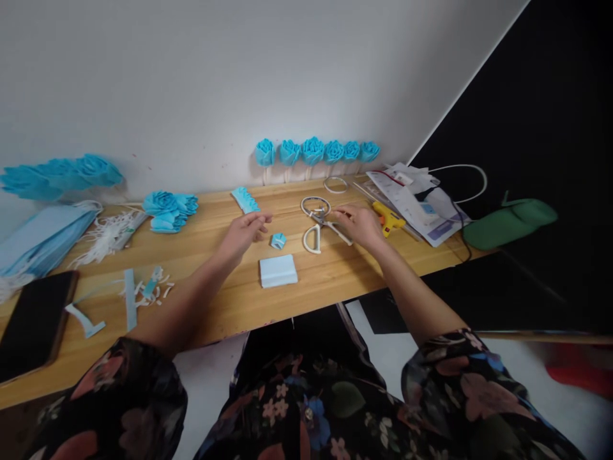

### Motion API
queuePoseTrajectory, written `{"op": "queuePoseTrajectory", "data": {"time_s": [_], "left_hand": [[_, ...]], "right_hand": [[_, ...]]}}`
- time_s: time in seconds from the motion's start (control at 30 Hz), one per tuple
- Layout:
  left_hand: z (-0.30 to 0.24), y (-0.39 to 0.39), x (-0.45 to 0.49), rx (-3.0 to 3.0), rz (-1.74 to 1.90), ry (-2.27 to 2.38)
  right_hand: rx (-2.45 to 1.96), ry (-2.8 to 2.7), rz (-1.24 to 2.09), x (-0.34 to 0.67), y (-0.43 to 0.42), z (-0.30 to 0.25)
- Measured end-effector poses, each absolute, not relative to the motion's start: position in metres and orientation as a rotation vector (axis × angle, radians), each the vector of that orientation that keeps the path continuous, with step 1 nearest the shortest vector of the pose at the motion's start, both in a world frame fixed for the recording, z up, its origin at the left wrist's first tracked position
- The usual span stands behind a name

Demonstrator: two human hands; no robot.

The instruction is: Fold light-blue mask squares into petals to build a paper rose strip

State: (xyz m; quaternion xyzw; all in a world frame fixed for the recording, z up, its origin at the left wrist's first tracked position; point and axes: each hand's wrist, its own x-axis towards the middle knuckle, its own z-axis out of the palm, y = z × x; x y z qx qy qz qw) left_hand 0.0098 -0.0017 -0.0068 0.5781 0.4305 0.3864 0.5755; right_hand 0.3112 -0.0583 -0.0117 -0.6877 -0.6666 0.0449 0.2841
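Note:
My left hand (245,236) hovers over the table with loosely bent fingers apart and nothing visible in them. Just beyond its fingertips lies a ruffled blue strip (246,200). To its right sits a small folded blue piece (278,241), and a folded pale-blue pad (278,271) lies nearer to me. My right hand (361,225), fingers stretched out and holding nothing I can see, is beside the white-handled scissors (312,239). Whether it touches them I cannot tell. A white ring (315,199) lies around the scissors' tips.
Several blue flowers on sticks (313,151) stand along the wall. More blue flowers (170,211), pale-blue masks (52,233), paper scraps (151,289) and a phone (36,326) are on the left. A yellow glue gun (389,219), papers (443,220) and a green pouch (510,222) lie right.

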Motion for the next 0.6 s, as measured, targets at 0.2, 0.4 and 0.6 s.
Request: {"op": "queuePoseTrajectory", "data": {"time_s": [0.2,0.4,0.6], "left_hand": [[-0.024,0.005,0.01,1.234,0.962,1.005],[-0.036,0.005,0.001,1.237,0.991,1.001],[-0.038,0.006,0.002,1.264,1.0,1.005]], "right_hand": [[-1.653,-2.066,0.31,0.245,-0.054,-0.001],[-1.626,-2.283,0.395,0.22,-0.028,-0.004],[-1.696,-2.39,0.528,0.206,-0.011,-0.005]]}}
